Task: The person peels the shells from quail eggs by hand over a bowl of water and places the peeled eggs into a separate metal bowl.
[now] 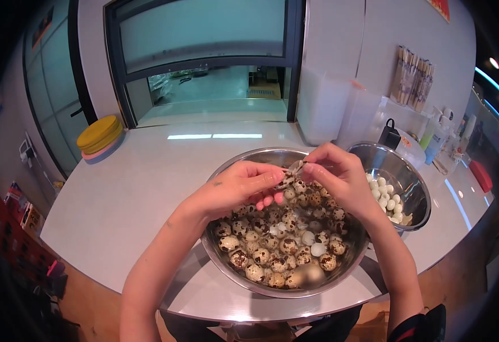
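Note:
A large steel bowl (232,277) holds many speckled quail eggs (288,246) in liquid, with a few white shell pieces among them. Above its far part, my left hand (248,183) has its thumb and fingers closed on a speckled eggshell (286,181). My right hand (334,170) pinches the same shell from the right side. Whether an egg is still inside the shell is hidden by the fingers. Right of the large bowl, a smaller steel bowl (417,196) contains peeled white eggs (383,191).
Stacked yellow, pink and blue round items (100,137) lie at the counter's back left. White containers (323,108), a black object (389,135), bottles (433,137) and a red item (480,175) stand toward the right. Behind the counter is a window opening (215,85).

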Demonstrator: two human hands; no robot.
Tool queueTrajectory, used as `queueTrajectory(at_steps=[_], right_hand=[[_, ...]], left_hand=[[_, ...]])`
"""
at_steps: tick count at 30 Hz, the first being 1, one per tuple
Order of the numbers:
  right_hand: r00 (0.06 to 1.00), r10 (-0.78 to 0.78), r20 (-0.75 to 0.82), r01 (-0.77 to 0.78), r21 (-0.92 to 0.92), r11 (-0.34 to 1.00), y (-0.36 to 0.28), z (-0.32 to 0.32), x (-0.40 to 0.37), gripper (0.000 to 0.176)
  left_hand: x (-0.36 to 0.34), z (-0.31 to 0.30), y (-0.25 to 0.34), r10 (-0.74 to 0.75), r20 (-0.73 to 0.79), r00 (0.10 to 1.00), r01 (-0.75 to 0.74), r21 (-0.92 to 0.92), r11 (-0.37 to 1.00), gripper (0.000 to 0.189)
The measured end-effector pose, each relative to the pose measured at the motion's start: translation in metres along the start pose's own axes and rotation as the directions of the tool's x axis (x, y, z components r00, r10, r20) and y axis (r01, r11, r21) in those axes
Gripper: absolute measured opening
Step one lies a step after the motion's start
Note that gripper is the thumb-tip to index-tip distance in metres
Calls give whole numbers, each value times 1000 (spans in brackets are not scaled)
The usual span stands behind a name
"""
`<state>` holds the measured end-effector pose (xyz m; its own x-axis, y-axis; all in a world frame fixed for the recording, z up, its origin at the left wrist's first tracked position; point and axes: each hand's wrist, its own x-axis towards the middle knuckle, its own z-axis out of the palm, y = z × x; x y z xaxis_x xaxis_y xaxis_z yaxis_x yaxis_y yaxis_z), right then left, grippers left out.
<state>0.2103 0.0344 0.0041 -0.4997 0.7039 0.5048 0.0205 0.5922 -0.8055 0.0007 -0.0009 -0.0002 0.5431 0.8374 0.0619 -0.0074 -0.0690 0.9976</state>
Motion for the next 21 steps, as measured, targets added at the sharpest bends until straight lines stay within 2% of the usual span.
queueTrajectory(at_steps=[1, 2, 4, 5, 7, 9, 11, 12, 14, 16, 18, 19, 21], right_hand=[[999, 15, -33, -19, -98, 995, -1, -2, 1, 13], [999, 17, -34, -20, -98, 995, 0, -4, 1, 13], [978, -191, 87, 209, -468, 859, 2, -7, 2, 20], [978, -190, 84, 208, -469, 859, 3, -6, 2, 20], [945, -318, 75, 321, -392, 862, 4, -1, 3, 24], [947, -294, 132, 321, -331, 887, 1, 3, 0, 25], [943, -219, 249, 286, -277, 917, -8, 4, -2, 25], [944, -219, 249, 286, -277, 917, -7, 4, -2, 25], [961, -192, 201, 241, -261, 935, -6, 4, -3, 22], [953, -229, 198, 277, -264, 924, -6, 0, -3, 20], [943, -268, 197, 314, -263, 912, -6, 0, -2, 19], [951, -255, 175, 289, -215, 933, -5, 1, -3, 18], [958, -240, 154, 265, -166, 950, -7, 3, -3, 17]], left_hand=[[-1, 2, 2, 7, -33, 999, -9, -37, 999, 30], [-1, 3, 3, 14, -66, 998, -19, -72, 997, 29], [0, 2, 2, 20, -65, 998, -26, -99, 995, 28], [0, 1, 1, 17, -77, 997, -24, -84, 996, 28], [0, 1, 0, 15, -90, 996, -22, -68, 997, 29], [0, 2, 0, 42, -137, 990, -43, -3, 999, 24], [-1, 4, 1, 36, -93, 995, -36, 6, 999, 23], [-2, 5, 2, 29, -49, 998, -28, 14, 1000, 23], [-3, 8, 3, 28, -58, 998, -28, -13, 1000, 24], [-3, 10, 5, 27, -67, 997, -30, -39, 999, 25], [-3, 9, 8, 33, -52, 998, -43, -198, 979, 28], [-3, 8, 6, 34, -53, 998, -44, -198, 979, 28], [-1, 5, 0, 89, -127, 988, -99, -71, 993, 32]])
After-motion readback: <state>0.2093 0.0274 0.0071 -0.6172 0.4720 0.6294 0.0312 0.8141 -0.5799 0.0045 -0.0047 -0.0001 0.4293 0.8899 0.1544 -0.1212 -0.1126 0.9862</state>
